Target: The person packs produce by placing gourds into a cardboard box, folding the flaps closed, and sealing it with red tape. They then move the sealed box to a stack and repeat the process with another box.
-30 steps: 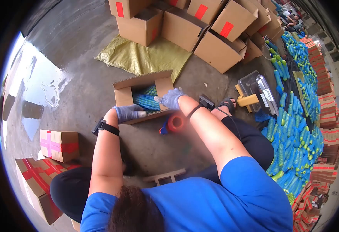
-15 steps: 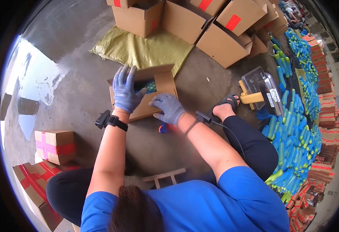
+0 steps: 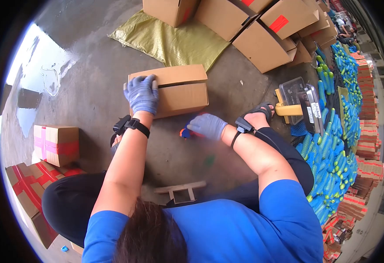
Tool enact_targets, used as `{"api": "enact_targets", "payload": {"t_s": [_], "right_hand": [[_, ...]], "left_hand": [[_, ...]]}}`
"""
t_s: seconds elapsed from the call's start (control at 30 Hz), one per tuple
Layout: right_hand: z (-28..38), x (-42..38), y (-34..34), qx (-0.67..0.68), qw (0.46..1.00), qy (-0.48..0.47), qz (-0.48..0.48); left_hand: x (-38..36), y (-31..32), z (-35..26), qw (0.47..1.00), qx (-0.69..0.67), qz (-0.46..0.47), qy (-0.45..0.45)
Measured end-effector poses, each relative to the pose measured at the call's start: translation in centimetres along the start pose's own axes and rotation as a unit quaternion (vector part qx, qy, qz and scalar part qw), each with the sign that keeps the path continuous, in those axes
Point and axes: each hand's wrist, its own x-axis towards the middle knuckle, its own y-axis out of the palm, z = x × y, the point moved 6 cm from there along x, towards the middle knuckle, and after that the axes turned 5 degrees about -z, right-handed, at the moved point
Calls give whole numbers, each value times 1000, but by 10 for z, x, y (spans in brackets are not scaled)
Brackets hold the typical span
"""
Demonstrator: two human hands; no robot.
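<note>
A cardboard box (image 3: pixel 179 97) stands on the concrete floor, its top flaps folded in with a narrow gap between them. My left hand (image 3: pixel 141 94), in a grey-blue glove, lies on the box's left end with fingers stretched over the flaps. To the right of that and nearer me, my gloved right hand (image 3: pixel 208 126) is closed over a tape dispenser (image 3: pixel 184 133) on the floor. Only its blue and orange end and a bit of red show; the rest is under the hand, and the fingers are slightly blurred.
A yellow woven sheet (image 3: pixel 170 39) and open cartons (image 3: pixel 262 48) lie beyond the box. A scale (image 3: pixel 310 107) stands by my right foot, beside blue-netted green vegetables (image 3: pixel 328 162). Taped boxes (image 3: pixel 56 144) stand at left, and a low wooden stool (image 3: pixel 181 190) is near my body.
The box's flaps have come down over the netted contents. My left hand has lowered onto them, while my right hand has left the box and moved to the tape dispenser.
</note>
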Motion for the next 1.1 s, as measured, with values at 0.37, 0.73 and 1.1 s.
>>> {"api": "enact_targets", "payload": {"t_s": [0.37,0.73,1.1], "right_hand": [[-22,28,40,-169,954,123,217],[3,-37,-115,99,959,147,-223],[-69,6,-155,16,886,253,-389]], "left_hand": [[15,24,34,990,-43,42,-127],[25,27,-1,990,-123,64,-15],[24,29,-7,980,-196,-16,-40]]}}
